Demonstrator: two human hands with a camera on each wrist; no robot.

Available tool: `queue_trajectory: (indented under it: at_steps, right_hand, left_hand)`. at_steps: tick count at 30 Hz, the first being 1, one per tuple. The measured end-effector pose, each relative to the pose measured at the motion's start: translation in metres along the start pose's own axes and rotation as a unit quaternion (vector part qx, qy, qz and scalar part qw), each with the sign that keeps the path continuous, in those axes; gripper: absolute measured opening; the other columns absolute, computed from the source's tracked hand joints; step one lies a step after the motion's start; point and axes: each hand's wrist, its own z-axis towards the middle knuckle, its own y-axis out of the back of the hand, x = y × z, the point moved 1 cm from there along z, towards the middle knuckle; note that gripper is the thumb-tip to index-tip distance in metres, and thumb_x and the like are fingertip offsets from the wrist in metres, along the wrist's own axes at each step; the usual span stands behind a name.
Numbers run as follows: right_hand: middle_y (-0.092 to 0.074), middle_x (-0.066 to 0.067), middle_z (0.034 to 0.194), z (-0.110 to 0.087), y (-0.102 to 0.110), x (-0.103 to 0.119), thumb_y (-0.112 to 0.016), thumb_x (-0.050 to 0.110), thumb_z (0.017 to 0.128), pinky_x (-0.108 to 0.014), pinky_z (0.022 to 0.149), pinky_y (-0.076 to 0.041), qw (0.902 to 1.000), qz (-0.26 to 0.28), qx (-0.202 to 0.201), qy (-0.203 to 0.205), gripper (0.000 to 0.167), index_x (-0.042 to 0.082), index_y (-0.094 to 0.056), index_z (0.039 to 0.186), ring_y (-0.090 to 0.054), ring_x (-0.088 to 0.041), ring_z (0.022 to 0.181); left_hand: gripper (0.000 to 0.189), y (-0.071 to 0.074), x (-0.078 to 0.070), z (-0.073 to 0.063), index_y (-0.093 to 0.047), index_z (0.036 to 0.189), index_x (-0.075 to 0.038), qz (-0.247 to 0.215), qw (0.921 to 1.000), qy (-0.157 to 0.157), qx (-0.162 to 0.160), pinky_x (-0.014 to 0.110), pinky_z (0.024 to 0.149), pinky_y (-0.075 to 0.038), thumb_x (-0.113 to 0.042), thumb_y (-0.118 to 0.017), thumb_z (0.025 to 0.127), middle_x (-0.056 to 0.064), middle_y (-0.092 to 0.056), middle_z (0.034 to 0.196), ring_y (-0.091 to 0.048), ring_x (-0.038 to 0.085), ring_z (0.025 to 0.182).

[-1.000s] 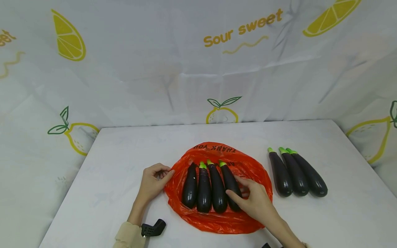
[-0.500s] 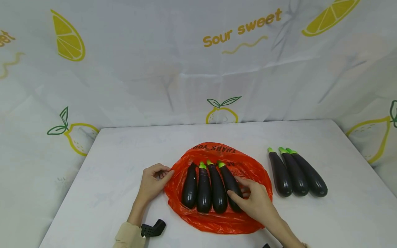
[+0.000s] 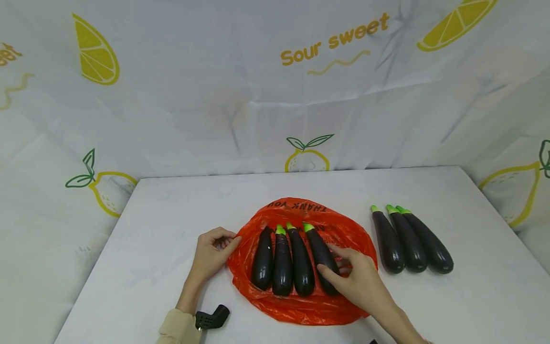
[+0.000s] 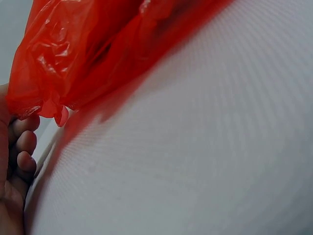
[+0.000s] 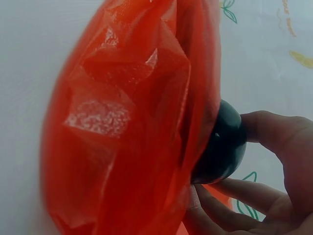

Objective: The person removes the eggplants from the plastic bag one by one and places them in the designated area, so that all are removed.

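A red plastic bag (image 3: 301,308) lies spread open on the white table, with several dark eggplants side by side in it. My left hand (image 3: 212,253) pinches the bag's left rim between thumb and fingers; in the left wrist view the red film (image 4: 54,63) hangs over the curled fingers (image 4: 25,142). Over the bag's right side, my right hand (image 3: 358,277) grips the rightmost eggplant (image 3: 320,253), thumb on one side and fingers on the other. The right wrist view has that eggplant's rounded end (image 5: 227,142) between thumb and fingers, partly behind the bag's film.
To the right of the bag, three more eggplants (image 3: 412,243) lie close together on the table (image 3: 172,205). A white cloth (image 3: 193,95) with lemon prints hangs behind the table's back edge. A black wrist device (image 3: 212,316) sits by the left wrist.
My right hand has shifted slightly to the right, and the rightmost eggplant in the bag has moved a little with it, widening the gap to its neighbour. The left hand stays put.
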Motion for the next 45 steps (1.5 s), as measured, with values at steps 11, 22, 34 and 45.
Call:
queue_trajectory:
  at_steps: [11, 22, 34, 45]
  right_hand:
    - [-0.074, -0.014, 0.115, -0.007, 0.005, 0.001, -0.086, 0.032, 0.082, -0.027, 0.068, -0.060, 1.0000, 0.002, 0.007, 0.003, 0.060, 0.007, -0.067, 0.134, -0.066, -0.014, 0.080]
    - [-0.072, -0.016, 0.123, -0.013, 0.009, 0.002, -0.086, 0.034, 0.082, -0.032, 0.072, -0.062, 0.9995, 0.003, 0.022, -0.022, 0.064, 0.009, -0.065, 0.136, -0.069, -0.015, 0.087]
    - [-0.069, -0.021, 0.129, -0.020, 0.020, 0.000, -0.085, 0.036, 0.083, -0.035, 0.075, -0.063, 1.0000, 0.001, 0.005, -0.008, 0.064, 0.008, -0.065, 0.137, -0.071, -0.018, 0.094]
    - [-0.072, -0.017, 0.120, -0.024, 0.039, -0.004, -0.084, 0.031, 0.084, -0.038, 0.075, -0.063, 0.9971, -0.029, -0.058, 0.041, 0.059, 0.007, -0.066, 0.135, -0.069, -0.022, 0.095]
  left_hand:
    - [0.005, 0.000, 0.000, 0.000, -0.077, 0.090, 0.000, 0.003, 1.0000, 0.008, 0.001, 0.017, 0.059, -0.046, -0.002, -0.079, 0.086, 0.005, -0.067, 0.073, -0.051, 0.004, 0.065]
    - [0.004, 0.000, -0.001, 0.001, -0.077, 0.089, -0.001, 0.004, 1.0000, 0.001, 0.001, 0.017, 0.059, -0.047, 0.000, -0.078, 0.086, 0.006, -0.068, 0.074, -0.051, 0.005, 0.066]
    - [0.005, 0.000, -0.001, 0.001, -0.076, 0.089, 0.003, -0.001, 1.0000, 0.007, 0.003, 0.017, 0.059, -0.047, -0.001, -0.077, 0.086, 0.006, -0.068, 0.074, -0.051, 0.005, 0.066]
    - [0.003, 0.001, -0.001, 0.000, -0.077, 0.090, -0.002, 0.001, 1.0000, 0.008, 0.003, 0.017, 0.059, -0.047, -0.001, -0.078, 0.086, 0.006, -0.068, 0.074, -0.051, 0.005, 0.066]
